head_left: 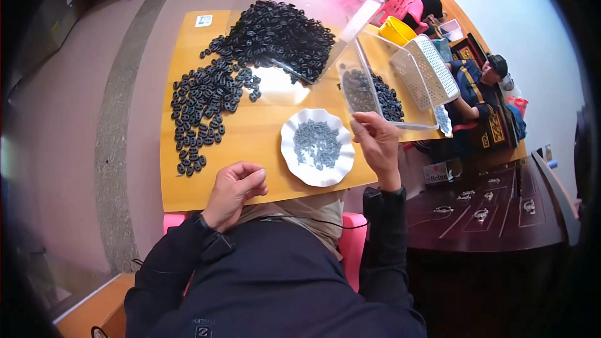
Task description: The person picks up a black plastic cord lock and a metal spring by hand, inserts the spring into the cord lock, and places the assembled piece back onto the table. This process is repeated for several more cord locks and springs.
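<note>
Between the white plate (317, 147) and the clear tray (400, 97), the right hand (377, 144) is lifted off the table, fingers drawn together with thumb meeting the fingertips; whether a piece sits in that pinch I cannot tell. Just to its left lies the plate, scalloped at the rim, with a small heap of grey pieces (317, 143) in its middle. Straight beyond the fingertips is the tray's pile of black pieces (375, 95), so this hand is the nearer one to both.

Over at the near table edge, the left hand (235, 191) rests curled, fingers folded loosely inward, holding nothing visible. The scattered black pieces (200, 112) lie ahead of it and slightly left (their spread runs away from the person), reaching back to a tipped clear bin (325, 0) that spills more.
</note>
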Demonstrator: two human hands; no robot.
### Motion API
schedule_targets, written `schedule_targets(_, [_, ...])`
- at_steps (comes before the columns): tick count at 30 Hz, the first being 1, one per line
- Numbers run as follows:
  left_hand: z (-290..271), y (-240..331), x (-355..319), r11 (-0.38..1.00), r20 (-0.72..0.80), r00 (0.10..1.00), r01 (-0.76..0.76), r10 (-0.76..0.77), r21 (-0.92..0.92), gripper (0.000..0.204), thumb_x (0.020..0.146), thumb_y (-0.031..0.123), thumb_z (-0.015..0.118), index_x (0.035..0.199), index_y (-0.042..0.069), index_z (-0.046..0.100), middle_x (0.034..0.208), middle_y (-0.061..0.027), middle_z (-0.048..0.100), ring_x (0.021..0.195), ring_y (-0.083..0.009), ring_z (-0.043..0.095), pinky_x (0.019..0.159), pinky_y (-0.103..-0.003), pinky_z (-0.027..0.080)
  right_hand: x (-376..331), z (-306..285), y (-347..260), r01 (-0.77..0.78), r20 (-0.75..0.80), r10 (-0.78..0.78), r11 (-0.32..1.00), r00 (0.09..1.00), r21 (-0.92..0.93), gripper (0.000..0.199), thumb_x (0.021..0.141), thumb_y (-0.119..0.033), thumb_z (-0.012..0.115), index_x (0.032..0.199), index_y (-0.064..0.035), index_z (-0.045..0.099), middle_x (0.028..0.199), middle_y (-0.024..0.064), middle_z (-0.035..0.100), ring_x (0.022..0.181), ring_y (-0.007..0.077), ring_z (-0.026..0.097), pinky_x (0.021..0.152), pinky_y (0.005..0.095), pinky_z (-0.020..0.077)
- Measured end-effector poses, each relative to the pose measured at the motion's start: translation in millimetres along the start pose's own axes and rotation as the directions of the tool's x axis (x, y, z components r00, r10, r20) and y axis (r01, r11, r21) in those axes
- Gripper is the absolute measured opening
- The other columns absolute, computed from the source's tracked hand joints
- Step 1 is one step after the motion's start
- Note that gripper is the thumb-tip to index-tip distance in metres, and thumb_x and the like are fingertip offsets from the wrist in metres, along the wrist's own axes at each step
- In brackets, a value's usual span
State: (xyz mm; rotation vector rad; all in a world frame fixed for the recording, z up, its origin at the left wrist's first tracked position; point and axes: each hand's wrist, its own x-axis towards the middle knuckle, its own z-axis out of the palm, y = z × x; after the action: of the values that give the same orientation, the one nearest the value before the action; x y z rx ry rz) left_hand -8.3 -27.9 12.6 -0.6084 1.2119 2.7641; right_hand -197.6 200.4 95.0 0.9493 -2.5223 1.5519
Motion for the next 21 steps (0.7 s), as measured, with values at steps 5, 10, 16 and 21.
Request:
schedule_targets(5, [-4.4, -3.3, 5.7, 0.999, -0.003, 0.999, -0.035, 0.035, -0.004, 0.011, 0.089, 0.012, 0.066, 0.094, 0.003, 0.063, 0.081, -0.0027, 0.064, 0.071, -0.0102, 0.063, 0.069, -0.025, 0.055, 25.4, 41.1, -1.3, -0.035, 0.16, 0.038, 0.999, 0.986, -0.025, 0.015, 0.083, -0.003, 0.069, 0.096, 0.0016, 0.068, 0.076, 0.0071, 0.067, 0.063, 0.009, 0.059, 0.058, 0.0232, 0.0471])
schedule_targets(10, [-7.3, -5.4, 9.1, 0.998, -0.002, 0.998, -0.062, 0.062, -0.022, 0.01, 0.09, 0.011, 0.065, 0.094, 0.002, 0.063, 0.081, -0.0028, 0.063, 0.071, -0.0101, 0.062, 0.069, -0.026, 0.055, 68.8, 85.0, -9.8, 0.183, 0.379, -0.091, 0.96, 0.921, -0.213, 0.018, 0.079, -0.012, 0.068, 0.091, 0.0018, 0.069, 0.077, 0.0167, 0.067, 0.067, 0.0257, 0.066, 0.062, 0.0333, 0.0507])
schedule_targets(16, [-10.3, -1.9, 21.6, 0.993, 0.036, 0.993, -0.115, 0.114, 0.025, 0.011, 0.09, 0.01, 0.065, 0.094, 0.0, 0.063, 0.081, -0.0029, 0.064, 0.071, -0.0098, 0.061, 0.069, -0.025, 0.054, 116.6, 106.2, -5.7, 0.349, 0.633, -0.071, 0.878, 0.771, -0.326, 0.023, 0.08, -0.015, 0.069, 0.093, 0.0032, 0.069, 0.076, 0.0155, 0.068, 0.068, 0.0219, 0.066, 0.063, 0.0325, 0.0507])
schedule_targets(21, [-10.6, -5.2, 28.1, 0.991, 0.014, 0.991, -0.132, 0.131, 0.038, 0.01, 0.09, 0.01, 0.065, 0.093, 0.0, 0.064, 0.081, -0.0032, 0.064, 0.07, -0.0094, 0.061, 0.068, -0.024, 0.053, 99.0, 77.8, -9.3, 0.288, 0.635, -0.008, 0.895, 0.773, -0.34, 0.023, 0.078, -0.015, 0.069, 0.093, 0.0023, 0.069, 0.081, 0.0181, 0.068, 0.072, 0.0282, 0.067, 0.065, 0.035, 0.0515])
